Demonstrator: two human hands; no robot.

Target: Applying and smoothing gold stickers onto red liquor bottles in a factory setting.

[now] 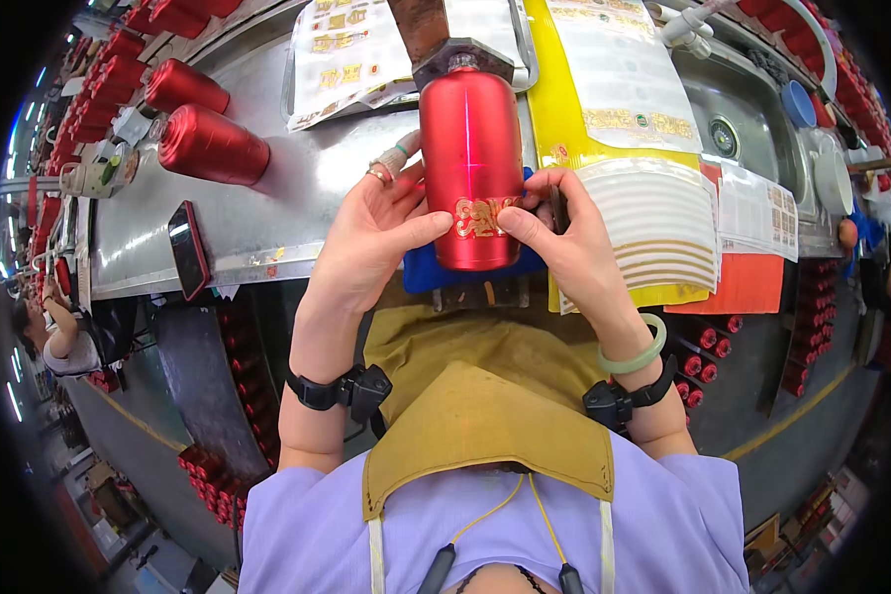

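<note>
The bottle (472,129) sits between the left hand (378,218) and right hand (572,233), both grasping it, thumbs on its face, fingers alongside. A tray (527,59) holds sheets (342,45).

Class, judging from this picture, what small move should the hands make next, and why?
The right hand might press its thumb gently along the gold emblem, since that thumb lies at its right end, while the left hand has its thumb near the left end, on the red bottle.
</note>
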